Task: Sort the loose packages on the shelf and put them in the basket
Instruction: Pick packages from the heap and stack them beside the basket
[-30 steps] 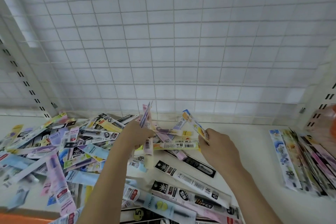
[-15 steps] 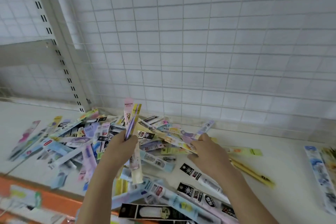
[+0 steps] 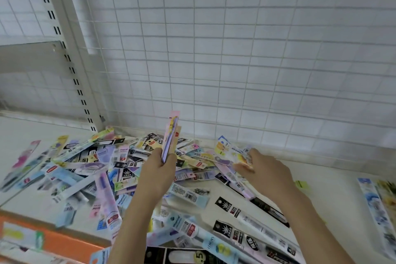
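A heap of loose long flat packages (image 3: 85, 169) covers the left and middle of the white shelf (image 3: 321, 186). My left hand (image 3: 158, 176) is raised above the heap and grips a thin upright bundle of packages (image 3: 170, 135), pink and purple ones showing. My right hand (image 3: 267, 171) is at the heap's right edge, fingers closed on a white and yellow package (image 3: 233, 153) that still touches the pile. No basket is in view.
A white wire grid (image 3: 235, 49) backs the shelf, with a slotted upright post (image 3: 70, 66) at the left. A separate row of packages (image 3: 377, 210) lies at the far right. An orange shelf edge (image 3: 57, 242) runs along the lower left.
The view has swung left and closer. My left hand has lifted its bundle higher. My right hand has moved forward and closed on a white and yellow package at the pile's edge.
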Demonstrator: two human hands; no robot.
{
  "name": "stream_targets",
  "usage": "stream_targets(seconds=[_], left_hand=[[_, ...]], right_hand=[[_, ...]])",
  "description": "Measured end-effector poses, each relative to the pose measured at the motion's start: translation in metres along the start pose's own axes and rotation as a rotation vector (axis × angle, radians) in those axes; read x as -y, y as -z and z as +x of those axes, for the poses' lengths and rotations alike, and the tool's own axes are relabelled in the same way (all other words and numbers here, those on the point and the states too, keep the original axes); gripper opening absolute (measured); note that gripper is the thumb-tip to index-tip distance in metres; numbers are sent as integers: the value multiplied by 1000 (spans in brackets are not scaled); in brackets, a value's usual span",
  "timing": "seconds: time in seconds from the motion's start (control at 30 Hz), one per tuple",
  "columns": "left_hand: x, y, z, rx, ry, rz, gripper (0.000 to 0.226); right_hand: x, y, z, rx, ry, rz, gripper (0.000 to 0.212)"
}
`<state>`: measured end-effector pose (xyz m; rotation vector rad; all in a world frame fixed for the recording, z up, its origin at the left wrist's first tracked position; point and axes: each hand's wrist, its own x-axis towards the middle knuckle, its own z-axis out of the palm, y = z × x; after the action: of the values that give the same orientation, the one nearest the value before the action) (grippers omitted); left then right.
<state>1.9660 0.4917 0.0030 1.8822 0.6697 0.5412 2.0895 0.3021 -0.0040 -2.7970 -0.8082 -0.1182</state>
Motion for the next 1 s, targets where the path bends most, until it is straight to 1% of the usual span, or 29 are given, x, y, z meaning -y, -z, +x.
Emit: stream_targets(seconds=[0.07, 0.17, 0.27, 0.33, 0.4, 0.47, 0.57, 0.67, 0.73, 0.8, 0.83, 0.97, 1.0], left_hand=[[1, 5, 2, -2, -14, 20, 32], [6, 18, 6, -68, -17, 37, 37], [13, 35, 11, -143, 6, 15, 33], [17, 45, 12, -166, 18, 1, 33], [20, 54, 12, -194, 16, -1, 33], [23, 59, 11, -208, 4, -3, 35], [26, 62, 11, -204, 8, -10, 40], [25, 59, 10, -183, 12, -13, 40], [24, 55, 10, -176, 11, -10, 39], [25, 52, 12, -164, 6, -1, 37], [26, 50, 14, -155, 7, 1, 34], [30, 44, 20, -115, 2, 11, 32], [30, 43, 21, -108, -4, 7, 33]], right_hand=[[6, -3, 7, 27, -7, 42, 44], [16, -10, 23, 71, -10, 95, 35], [25, -14, 38, 55, 8, 15, 24], [29, -16, 46, 12, 27, -81, 25], [30, -20, 53, 9, 36, -133, 30], [29, -27, 58, 72, 50, -140, 35], [28, -34, 59, 173, 46, -49, 23], [29, -31, 56, 146, 46, -67, 22], [28, -26, 55, 107, 23, -83, 28], [26, -21, 55, 66, -12, -16, 37], [25, -17, 55, 60, -38, 57, 38], [23, 3, 49, 107, -134, 479, 33], [22, 7, 47, 112, -148, 547, 31]])
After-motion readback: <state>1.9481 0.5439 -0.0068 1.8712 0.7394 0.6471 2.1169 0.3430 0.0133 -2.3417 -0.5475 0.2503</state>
